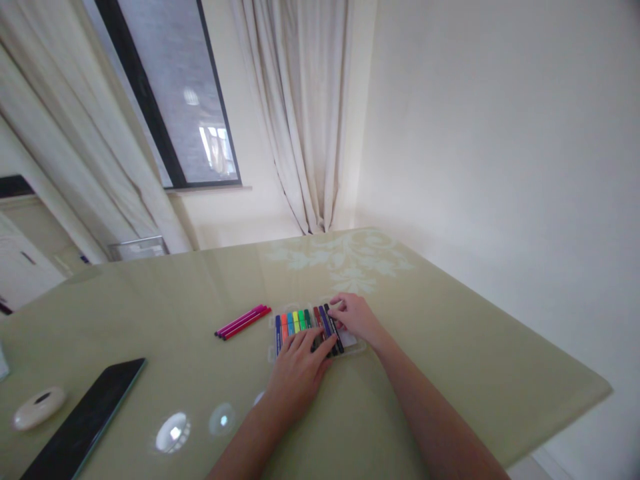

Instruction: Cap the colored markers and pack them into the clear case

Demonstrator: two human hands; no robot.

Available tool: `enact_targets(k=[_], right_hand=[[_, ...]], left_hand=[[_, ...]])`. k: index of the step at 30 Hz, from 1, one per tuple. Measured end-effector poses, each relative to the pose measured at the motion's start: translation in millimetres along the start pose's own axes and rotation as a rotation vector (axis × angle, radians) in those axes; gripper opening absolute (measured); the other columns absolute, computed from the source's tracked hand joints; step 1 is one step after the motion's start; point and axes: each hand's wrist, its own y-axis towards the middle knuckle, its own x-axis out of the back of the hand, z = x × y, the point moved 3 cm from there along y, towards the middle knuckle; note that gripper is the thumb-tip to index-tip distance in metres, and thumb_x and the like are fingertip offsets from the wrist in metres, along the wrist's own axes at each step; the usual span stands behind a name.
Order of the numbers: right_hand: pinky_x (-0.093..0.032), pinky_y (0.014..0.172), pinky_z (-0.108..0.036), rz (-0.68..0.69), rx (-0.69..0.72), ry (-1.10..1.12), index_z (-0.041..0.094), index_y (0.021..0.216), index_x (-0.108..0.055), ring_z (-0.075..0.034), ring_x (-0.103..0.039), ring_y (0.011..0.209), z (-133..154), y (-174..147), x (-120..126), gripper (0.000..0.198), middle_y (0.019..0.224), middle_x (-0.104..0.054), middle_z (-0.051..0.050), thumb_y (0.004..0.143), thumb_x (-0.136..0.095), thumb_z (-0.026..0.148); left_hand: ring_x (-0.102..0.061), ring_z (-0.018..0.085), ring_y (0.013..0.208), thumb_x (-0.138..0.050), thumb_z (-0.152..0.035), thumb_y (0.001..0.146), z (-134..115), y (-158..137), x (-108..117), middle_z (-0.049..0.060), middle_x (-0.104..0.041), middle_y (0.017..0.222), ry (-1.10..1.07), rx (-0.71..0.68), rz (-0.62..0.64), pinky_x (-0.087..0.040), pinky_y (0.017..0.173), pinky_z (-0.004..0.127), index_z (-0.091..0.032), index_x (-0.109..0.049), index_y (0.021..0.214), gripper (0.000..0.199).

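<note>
A clear plastic case [361,348] lies open on the table in front of me, with a row of coloured markers [296,321] in it. My left hand [299,363] rests over the near part of the row, fingers spread and the thumb reaching toward the dark markers on the right. At the right end, my right hand [356,316] has its fingers curled at the top of a black marker [336,330]. That marker leans slightly. To the left of the case, several pink and red markers [243,323] lie together on the table.
A dark tablet-like device [85,420] and a white oval object [39,408] are at the left of the glossy table [450,347]. A white wall [500,167] runs along the right side. Curtains [310,120] and a window [180,87] stand behind.
</note>
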Motion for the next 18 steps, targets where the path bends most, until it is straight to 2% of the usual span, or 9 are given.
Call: enact_targets(k=[10,18], right_hand=[[-0.048,0.05,-0.018,-0.017,-0.025,-0.013,0.016,0.101,-0.069,-0.012,-0.067,0.057,0.6,-0.5,0.1,0.014,0.068,-0.071,0.001,0.087,-0.069,0.013],[-0.047,0.057,-0.023,-0.044,-0.006,-0.091,0.016,0.095,-0.072,-0.012,-0.065,0.053,5.0,-2.1,4.2,0.009,0.065,-0.07,0.001,0.085,-0.073,0.016]], left_hand=[[-0.054,0.029,0.131,-0.062,-0.024,0.099,-0.1,-0.1,-1.3,0.006,-0.058,0.145,0.019,0.005,0.019,-0.047,0.108,0.051,-0.035,-0.057,0.142,0.045],[-0.054,0.029,0.131,-0.061,-0.022,0.098,-0.9,1.3,0.8,0.007,-0.058,0.145,0.016,-0.001,0.019,-0.046,0.108,0.052,-0.034,-0.057,0.142,0.046]])
